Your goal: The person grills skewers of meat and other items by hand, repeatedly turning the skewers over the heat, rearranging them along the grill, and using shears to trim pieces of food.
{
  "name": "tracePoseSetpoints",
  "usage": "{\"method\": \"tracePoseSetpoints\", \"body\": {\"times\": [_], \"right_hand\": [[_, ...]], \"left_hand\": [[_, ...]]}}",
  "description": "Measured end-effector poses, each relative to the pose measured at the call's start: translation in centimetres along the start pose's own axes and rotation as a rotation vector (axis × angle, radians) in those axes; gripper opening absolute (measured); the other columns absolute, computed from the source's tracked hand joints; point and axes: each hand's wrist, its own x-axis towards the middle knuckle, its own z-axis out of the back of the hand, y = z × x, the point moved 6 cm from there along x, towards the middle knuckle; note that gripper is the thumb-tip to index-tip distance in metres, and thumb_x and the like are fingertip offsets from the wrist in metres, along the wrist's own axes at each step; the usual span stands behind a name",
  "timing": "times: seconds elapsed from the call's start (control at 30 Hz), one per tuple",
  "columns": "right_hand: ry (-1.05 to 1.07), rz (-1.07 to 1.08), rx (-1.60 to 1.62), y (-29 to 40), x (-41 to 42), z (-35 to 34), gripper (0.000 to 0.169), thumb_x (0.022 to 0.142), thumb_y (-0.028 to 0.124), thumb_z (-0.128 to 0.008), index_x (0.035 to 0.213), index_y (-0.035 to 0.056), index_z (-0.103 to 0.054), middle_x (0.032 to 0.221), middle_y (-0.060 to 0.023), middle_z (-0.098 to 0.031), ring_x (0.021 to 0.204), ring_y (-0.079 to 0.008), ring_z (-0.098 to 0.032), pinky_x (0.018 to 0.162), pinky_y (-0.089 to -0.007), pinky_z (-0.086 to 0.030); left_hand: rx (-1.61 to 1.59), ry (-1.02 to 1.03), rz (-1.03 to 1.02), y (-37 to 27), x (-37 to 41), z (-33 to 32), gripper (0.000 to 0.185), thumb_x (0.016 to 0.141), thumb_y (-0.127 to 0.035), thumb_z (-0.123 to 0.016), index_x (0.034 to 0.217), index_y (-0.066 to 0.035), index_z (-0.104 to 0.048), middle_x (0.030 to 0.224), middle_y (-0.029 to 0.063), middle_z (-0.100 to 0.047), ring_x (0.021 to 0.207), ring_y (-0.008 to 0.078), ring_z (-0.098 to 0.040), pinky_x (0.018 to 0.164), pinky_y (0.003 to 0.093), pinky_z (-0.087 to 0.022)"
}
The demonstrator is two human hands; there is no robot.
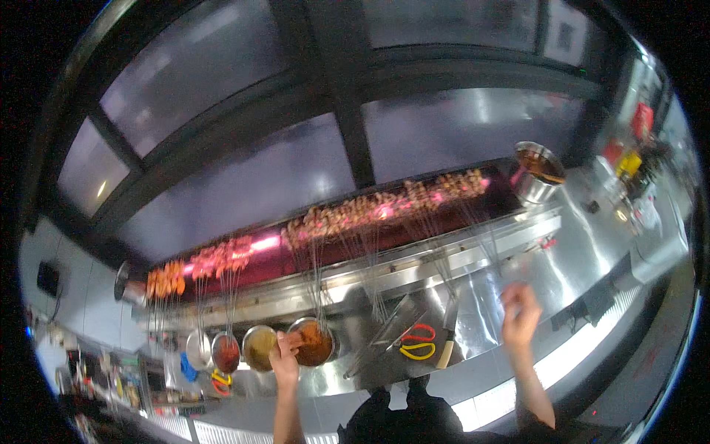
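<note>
My left hand [285, 352] is at a steel bowl of orange-brown seasoning [318, 347], its fingertips over the near-left part. Whether the fingers pinch anything is hidden by blur. Left of it stands a bowl of yellowish seasoning [258, 349], then a smaller bowl of red powder [226, 355] and a pale bowl [198, 351]. My right hand [520, 316] hovers over the steel counter at the right, blurred, with fingers partly curled. Beyond both hands, a long grill glows pink under skewers of browned meat [344, 217], redder meat skewers [222, 256] and orange pieces [166, 279].
Red-and-yellow-handled scissors [419, 341] and a knife with a pale handle [446, 352] lie between my hands. Thin metal skewer ends reach over the grill's front ledge [444, 260]. A steel pot of brown sauce [537, 175] stands at the grill's right end. Windows rise behind.
</note>
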Motion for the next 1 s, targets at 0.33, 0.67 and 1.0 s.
{"method": "tracePoseSetpoints", "body": {"times": [0.33,0.67,1.0], "right_hand": [[1.24,0.164,0.351,6.4,-23.5,-22.1,0.021,0.082,0.019,-0.057,0.095,0.0029,-0.056,0.087,-0.0161,-0.06,0.081,-0.0319,-0.06,0.069,-0.039,-0.048],[1.64,0.265,0.292,19.4,-34.3,-32.8,0.027,0.084,0.019,-0.056,0.103,0.0009,-0.055,0.096,-0.0155,-0.06,0.085,-0.0286,-0.061,0.076,-0.0379,-0.047],[1.526,0.141,0.205,21.3,-37.6,-35.4,0.025,0.086,0.023,-0.051,0.1,0.0022,-0.054,0.087,-0.0159,-0.061,0.083,-0.033,-0.06,0.072,-0.0427,-0.047]], "left_hand": [[0.272,-0.3,0.375,17.4,-13.4,13.5,0.034,0.077,-0.012,-0.062,0.109,0.001,-0.057,0.095,0.0145,-0.063,0.081,0.0193,-0.061,0.07,0.0303,-0.049],[0.72,-0.61,0.612,20.3,0.0,31.7,0.039,0.077,-0.036,-0.058,0.094,0.0,-0.063,0.095,0.019,-0.064,0.084,0.0332,-0.063,0.076,0.0382,-0.049],[0.821,-0.224,0.42,32.4,5.9,36.4,0.039,0.078,-0.039,-0.057,0.097,-0.005,-0.059,0.078,0.0103,-0.066,0.074,0.0207,-0.065,0.06,0.0372,-0.051]]}}
